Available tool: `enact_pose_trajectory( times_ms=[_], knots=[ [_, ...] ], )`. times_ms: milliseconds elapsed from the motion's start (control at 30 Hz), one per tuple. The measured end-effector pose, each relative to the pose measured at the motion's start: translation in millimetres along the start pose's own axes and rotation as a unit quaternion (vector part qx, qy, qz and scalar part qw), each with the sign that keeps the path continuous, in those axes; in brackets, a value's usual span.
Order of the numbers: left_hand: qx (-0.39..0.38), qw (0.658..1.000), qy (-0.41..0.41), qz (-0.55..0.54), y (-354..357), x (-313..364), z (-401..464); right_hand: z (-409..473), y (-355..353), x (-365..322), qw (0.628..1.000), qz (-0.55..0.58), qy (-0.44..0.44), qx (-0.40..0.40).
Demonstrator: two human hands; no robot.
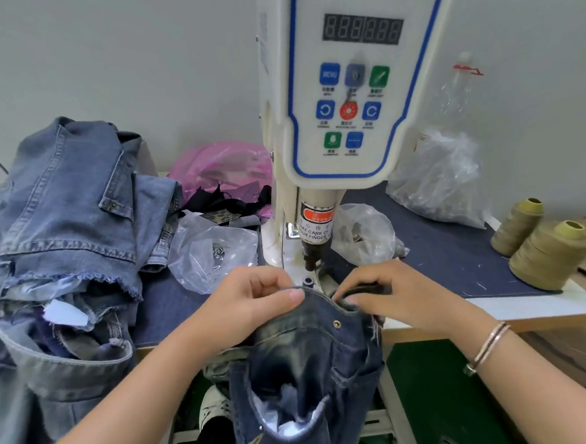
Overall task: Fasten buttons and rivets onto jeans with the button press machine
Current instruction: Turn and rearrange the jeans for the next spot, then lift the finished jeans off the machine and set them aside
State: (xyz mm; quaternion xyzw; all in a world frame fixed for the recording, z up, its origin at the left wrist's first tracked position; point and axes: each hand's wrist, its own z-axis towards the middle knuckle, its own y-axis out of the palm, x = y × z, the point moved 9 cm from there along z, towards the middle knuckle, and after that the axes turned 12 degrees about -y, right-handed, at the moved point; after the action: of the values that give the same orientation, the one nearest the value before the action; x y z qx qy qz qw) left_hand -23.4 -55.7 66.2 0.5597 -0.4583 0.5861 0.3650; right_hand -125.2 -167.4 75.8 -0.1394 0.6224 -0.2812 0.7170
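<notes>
Press (347,115): white column with a blue-edged control panel, upright at the back of the table (440,247); its dark punch (311,255) hangs above the small die (308,282).
Jeans (313,354): dark denim, in front of the press, top edge lifted to just before the die, the rest hanging down off the table front.
Rivet (336,323): brass, already set in the jeans, just below the top edge.
Left hand (252,303): grasping the jeans' edge, thumb flat on top, fingers curled, just left of the die.
Right hand (388,291): pinching the jeans' edge just right of the die, fingers curled round the fold.
Pile (64,208): lighter blue denim heaped left of the press.
Bags (211,251): clear plastic, small metal parts inside, either side of the press base.
Spools (547,254): two olive thread cones, well right of the press.
</notes>
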Motion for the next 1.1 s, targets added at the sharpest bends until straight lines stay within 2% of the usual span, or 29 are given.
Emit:
enact_pose_trajectory(
  times_ms=[100,167,200,267,333,400,467,500,567,633,700,767,800,833,867,967,1000,1033,1100],
  knots=[
    [0.059,0.998,0.026,-0.01,-5,22,1,4,-6,-29,0.999,-0.028,-0.022,-0.007],
    [0.085,0.996,0.038,0.003,-8,36,3,11,-14,-46,0.999,-0.026,-0.021,0.018],
    [0.094,0.995,0.043,0.019,-6,43,5,12,-14,-52,0.998,-0.059,-0.022,0.016],
    [0.103,0.992,0.047,0.048,1,53,8,13,-6,-68,0.979,-0.199,-0.043,-0.021],
    [0.112,0.99,0.063,0.051,5,63,2,12,-11,-87,0.974,-0.214,-0.077,0.014],
    [0.084,0.994,0.076,0.008,0,65,-8,6,-27,-97,0.993,0.009,-0.089,0.075],
    [0.029,0.997,0.046,0.046,-9,54,-16,-4,-44,-105,0.965,0.228,-0.091,0.092],
    [0.008,0.995,0.006,0.102,-14,40,-18,-8,-52,-114,0.947,0.285,-0.114,0.091],
    [-0.02,0.971,-0.081,0.225,-24,9,-22,-15,-64,-137,0.923,0.331,-0.169,0.098],
    [-0.029,0.941,-0.132,0.309,-32,-12,-24,-16,-75,-160,0.885,0.396,-0.214,0.116],
    [-0.009,0.911,-0.133,0.391,-37,-20,-22,-16,-87,-172,0.834,0.477,-0.232,0.151],
    [0.014,0.857,-0.113,0.503,-41,-22,-18,-18,-107,-174,0.808,0.494,-0.236,0.218],
    [0.018,0.829,-0.102,0.55,-41,-21,-16,-21,-117,-172,0.807,0.481,-0.23,0.254],
    [0.021,0.82,-0.089,0.565,-41,-19,-15,-25,-128,-168,0.809,0.465,-0.223,0.281],
    [0.021,0.837,-0.073,0.542,-43,-14,-15,-30,-137,-164,0.814,0.45,-0.215,0.297],
    [0.021,0.944,-0.05,0.327,-57,12,-23,-51,-164,-149,0.86,0.374,-0.196,0.286],
    [0.016,0.956,-0.047,0.289,-59,14,-26,-60,-172,-136,0.883,0.333,-0.165,0.287],
    [0.005,0.954,-0.052,0.295,-55,11,-30,-69,-179,-115,0.906,0.284,-0.114,0.291],
    [-0.014,0.927,-0.077,0.368,-37,-13,-34,-88,-183,-64,0.939,0.175,0.018,0.295]
  ],
)
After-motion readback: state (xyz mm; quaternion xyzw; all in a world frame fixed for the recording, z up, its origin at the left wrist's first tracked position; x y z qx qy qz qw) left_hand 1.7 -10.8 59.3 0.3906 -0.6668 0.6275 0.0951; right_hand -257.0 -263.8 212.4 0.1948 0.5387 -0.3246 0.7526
